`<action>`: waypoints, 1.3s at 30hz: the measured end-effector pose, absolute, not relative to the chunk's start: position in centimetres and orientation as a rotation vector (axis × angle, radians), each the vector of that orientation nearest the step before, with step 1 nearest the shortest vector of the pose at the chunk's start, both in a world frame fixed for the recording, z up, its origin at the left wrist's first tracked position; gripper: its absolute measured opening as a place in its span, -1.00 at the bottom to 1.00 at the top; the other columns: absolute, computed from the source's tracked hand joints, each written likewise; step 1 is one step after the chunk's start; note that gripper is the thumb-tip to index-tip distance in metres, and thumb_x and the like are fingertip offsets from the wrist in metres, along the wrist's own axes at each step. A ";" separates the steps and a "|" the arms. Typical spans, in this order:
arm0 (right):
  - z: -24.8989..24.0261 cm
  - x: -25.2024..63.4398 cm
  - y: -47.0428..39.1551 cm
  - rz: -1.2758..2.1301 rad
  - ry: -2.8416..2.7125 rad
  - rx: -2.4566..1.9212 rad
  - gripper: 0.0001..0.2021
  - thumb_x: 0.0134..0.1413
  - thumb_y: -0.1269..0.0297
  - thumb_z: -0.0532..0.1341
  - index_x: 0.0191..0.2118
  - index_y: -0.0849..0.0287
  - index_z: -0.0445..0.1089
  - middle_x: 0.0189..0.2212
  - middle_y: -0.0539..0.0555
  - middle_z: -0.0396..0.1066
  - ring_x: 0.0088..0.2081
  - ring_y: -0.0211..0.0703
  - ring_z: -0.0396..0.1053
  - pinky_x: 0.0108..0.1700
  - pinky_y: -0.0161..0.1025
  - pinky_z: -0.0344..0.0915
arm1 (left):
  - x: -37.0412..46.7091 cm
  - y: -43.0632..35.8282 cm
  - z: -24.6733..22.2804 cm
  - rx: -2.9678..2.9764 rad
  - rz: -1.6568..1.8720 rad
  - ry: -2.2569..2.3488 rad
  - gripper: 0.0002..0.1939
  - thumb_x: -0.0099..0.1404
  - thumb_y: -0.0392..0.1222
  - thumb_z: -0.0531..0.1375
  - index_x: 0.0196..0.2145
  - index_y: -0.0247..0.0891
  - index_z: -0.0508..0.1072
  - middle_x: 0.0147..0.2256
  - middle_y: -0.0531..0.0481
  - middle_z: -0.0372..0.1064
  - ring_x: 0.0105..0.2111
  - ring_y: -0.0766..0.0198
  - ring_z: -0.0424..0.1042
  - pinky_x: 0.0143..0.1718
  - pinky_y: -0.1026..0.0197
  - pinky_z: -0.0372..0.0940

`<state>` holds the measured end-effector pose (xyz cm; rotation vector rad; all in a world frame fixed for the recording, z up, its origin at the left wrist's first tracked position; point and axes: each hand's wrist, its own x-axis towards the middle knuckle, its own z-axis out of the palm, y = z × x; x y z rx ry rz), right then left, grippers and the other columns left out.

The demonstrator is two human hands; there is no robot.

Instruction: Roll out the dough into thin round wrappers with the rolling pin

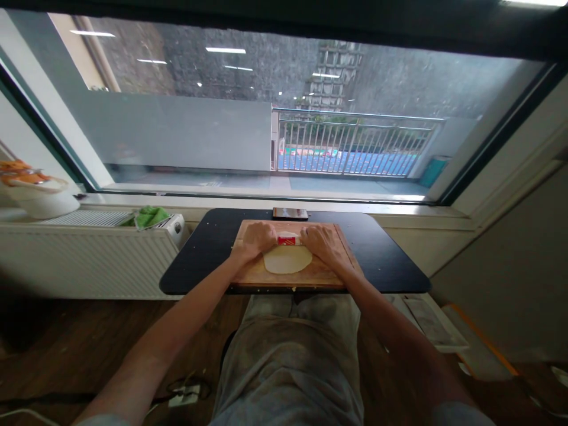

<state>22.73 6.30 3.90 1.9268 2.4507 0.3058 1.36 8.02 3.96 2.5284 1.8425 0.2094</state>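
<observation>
Dough (288, 261) lay already flattened, whole and uncut, on the board (252, 278) just below the frame's centre; left hand (261, 236) and right hand (319, 239) were clamped on opposite ends of a red-labelled cylinder (287, 239) at the dough's upper edge, rolling seemingly unfinished.

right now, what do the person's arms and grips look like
The left arm and right arm are bare and slender, with grey sleeve edges, left and right, at the bottom of the picture. No glove shows on the left grip or right grip; rings are too small to tell.
</observation>
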 end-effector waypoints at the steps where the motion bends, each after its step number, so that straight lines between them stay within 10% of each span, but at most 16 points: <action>1: 4.0 22.8 5.6 0.312 2.452 1.914 -0.54 0.56 0.33 -0.07 0.09 0.30 0.59 -0.01 0.40 0.63 -0.01 0.09 0.60 -0.01 -0.16 0.39 | 1.3 7.5 3.8 2.550 0.208 1.850 -0.48 0.50 -0.13 -0.02 -0.07 -0.43 0.71 -0.08 -0.44 0.65 -0.11 -0.11 0.64 -0.09 0.03 0.44; 39: 4.6 22.3 7.1 0.141 2.403 2.270 -0.50 0.56 0.15 -0.03 0.02 0.20 0.68 0.01 0.38 0.66 0.01 0.10 0.64 0.03 -0.21 0.37 | 1.2 8.5 3.6 2.621 0.227 1.907 -0.53 0.52 -0.08 0.05 -0.11 -0.43 0.71 -0.10 -0.45 0.65 -0.11 -0.14 0.66 -0.07 0.02 0.45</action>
